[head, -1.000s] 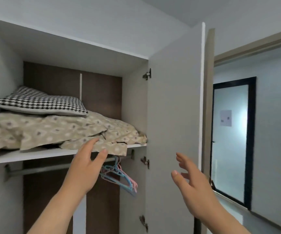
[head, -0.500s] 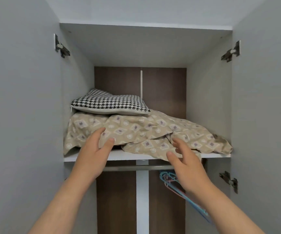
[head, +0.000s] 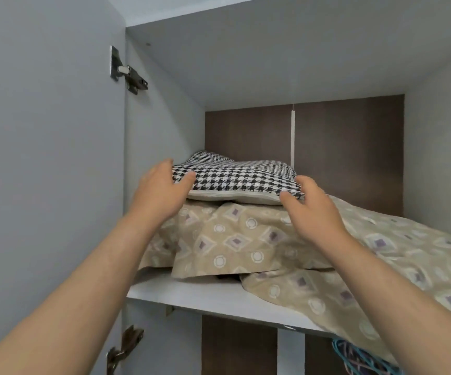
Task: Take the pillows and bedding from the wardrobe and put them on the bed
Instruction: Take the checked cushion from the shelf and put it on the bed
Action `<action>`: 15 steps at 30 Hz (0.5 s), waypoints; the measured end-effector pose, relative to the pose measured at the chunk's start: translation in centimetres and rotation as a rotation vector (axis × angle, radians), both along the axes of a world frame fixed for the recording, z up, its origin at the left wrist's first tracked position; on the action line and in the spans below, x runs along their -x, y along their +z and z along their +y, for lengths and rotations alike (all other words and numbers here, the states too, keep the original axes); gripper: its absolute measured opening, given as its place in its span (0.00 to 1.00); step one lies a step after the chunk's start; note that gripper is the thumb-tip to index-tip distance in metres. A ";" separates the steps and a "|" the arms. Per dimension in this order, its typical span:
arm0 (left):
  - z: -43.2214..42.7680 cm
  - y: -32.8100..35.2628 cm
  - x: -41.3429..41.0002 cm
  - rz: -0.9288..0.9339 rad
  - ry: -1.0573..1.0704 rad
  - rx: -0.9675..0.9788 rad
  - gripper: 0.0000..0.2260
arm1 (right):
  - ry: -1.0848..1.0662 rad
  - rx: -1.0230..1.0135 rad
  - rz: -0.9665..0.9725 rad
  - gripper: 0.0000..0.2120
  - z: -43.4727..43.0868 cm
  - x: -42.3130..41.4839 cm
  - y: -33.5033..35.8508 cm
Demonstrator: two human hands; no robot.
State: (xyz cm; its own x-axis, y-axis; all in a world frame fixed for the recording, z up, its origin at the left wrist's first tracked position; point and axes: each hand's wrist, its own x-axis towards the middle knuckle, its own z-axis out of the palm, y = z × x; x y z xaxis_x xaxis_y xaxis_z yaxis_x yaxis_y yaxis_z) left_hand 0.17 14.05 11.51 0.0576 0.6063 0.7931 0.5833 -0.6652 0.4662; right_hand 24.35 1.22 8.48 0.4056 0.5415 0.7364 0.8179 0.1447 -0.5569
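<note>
On the shelf [head: 191, 290] at 12 o'clock: pillow [head: 235, 177] atop blanket [head: 246, 239]. Gripped at 9 o'clock corner by left hand [head: 159, 188], 3 o'clock corner by right hand [head: 313, 207], both curled round edges; likely to lift clear without dragging blanket.

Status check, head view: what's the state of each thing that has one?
pillow, lying on top of the bedding, gripped at both front corners
bedding, crumpled on the shelf, one edge hanging over the front
left hand, grips the pillow's left corner
right hand, grips the pillow's right corner
wardrobe door, open
</note>
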 end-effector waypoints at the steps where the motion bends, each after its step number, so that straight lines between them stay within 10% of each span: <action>1: 1.9 1.3 -0.4 0.022 0.035 0.009 0.32 | -0.046 0.008 -0.010 0.30 1.4 -0.4 0.9; 6: 9.9 6.6 -2.8 0.180 0.185 0.143 0.30 | -0.398 0.217 -0.059 0.33 7.1 -1.5 6.1; 15: 18.0 9.2 -7.1 0.364 0.210 0.406 0.32 | -0.179 0.583 0.021 0.29 13.8 -3.7 9.9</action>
